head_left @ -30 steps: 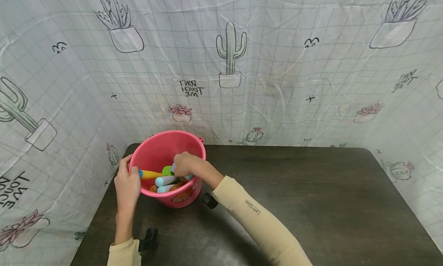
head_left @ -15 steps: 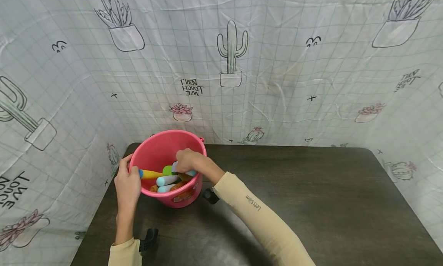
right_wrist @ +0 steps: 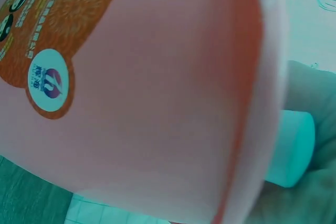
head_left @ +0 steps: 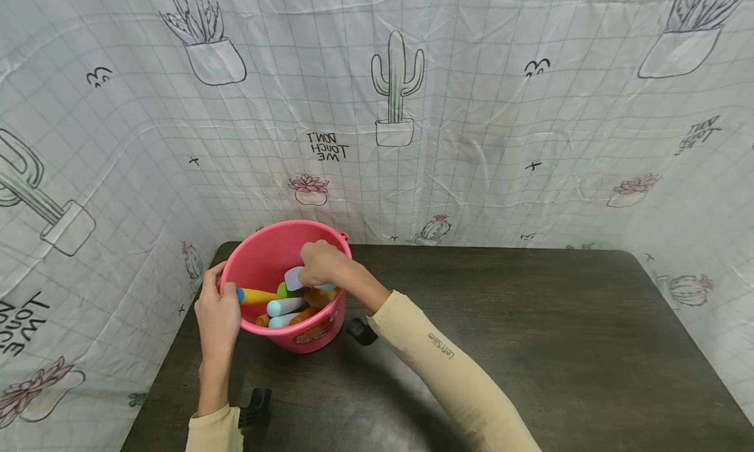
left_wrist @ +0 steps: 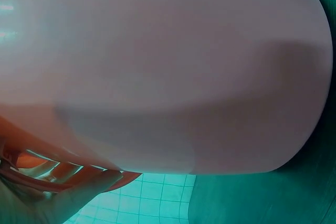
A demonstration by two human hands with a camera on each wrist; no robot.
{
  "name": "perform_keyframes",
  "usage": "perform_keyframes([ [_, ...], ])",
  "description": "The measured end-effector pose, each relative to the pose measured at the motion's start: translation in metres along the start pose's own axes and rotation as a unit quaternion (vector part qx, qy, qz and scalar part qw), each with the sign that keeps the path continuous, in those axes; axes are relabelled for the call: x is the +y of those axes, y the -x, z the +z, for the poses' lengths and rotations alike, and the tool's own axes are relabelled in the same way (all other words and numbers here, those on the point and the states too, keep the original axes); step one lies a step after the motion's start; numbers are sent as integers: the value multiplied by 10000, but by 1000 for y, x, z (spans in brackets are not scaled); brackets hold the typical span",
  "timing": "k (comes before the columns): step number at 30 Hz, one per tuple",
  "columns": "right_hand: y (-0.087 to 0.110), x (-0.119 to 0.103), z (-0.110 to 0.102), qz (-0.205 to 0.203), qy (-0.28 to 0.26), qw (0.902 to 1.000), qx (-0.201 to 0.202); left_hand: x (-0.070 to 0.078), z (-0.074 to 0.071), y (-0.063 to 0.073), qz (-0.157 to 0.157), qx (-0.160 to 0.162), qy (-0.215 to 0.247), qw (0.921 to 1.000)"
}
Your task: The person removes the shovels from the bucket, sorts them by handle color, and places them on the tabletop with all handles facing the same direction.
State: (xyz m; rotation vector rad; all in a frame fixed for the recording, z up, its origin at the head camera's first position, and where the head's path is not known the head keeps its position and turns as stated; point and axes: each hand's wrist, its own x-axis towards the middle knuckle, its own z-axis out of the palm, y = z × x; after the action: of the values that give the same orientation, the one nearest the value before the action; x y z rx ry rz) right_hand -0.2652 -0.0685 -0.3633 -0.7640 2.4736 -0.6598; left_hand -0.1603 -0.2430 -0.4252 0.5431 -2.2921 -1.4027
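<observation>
A pink bucket stands at the back left of the table, tilted opening toward the head camera. My left hand grips its left rim, thumb inside and fingers outside. Reaching in over the right rim, my right hand holds a plastic toy with a lavender blocky end. In the right wrist view, a pale round handle end shows against the palm; the toy's middle is hidden by the fingers. Beneath lie a yellow handle with a blue tip, grey handles with light-blue ends, a green piece and orange-brown pieces.
The dark wooden table extends to the right of the bucket. A white grid curtain printed with cacti hangs behind and along both sides. Black wrist cameras stick out from both wrists.
My right hand has risen slightly inside the bucket, and more of the lavender end shows beside the fingers. The left hand keeps its grip on the rim.
</observation>
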Motion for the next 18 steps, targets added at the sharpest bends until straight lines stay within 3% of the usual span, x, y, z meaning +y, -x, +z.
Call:
perform_keyframes([
  [8, 23, 5, -9, -658, -260, 9953, 657, -2, 0, 1, 18, 5, -7, 10000],
  [18, 65, 9, -27, -649, -381, 9831, 1671, -3, 1, 0, 29, 15, 38, 10000],
])
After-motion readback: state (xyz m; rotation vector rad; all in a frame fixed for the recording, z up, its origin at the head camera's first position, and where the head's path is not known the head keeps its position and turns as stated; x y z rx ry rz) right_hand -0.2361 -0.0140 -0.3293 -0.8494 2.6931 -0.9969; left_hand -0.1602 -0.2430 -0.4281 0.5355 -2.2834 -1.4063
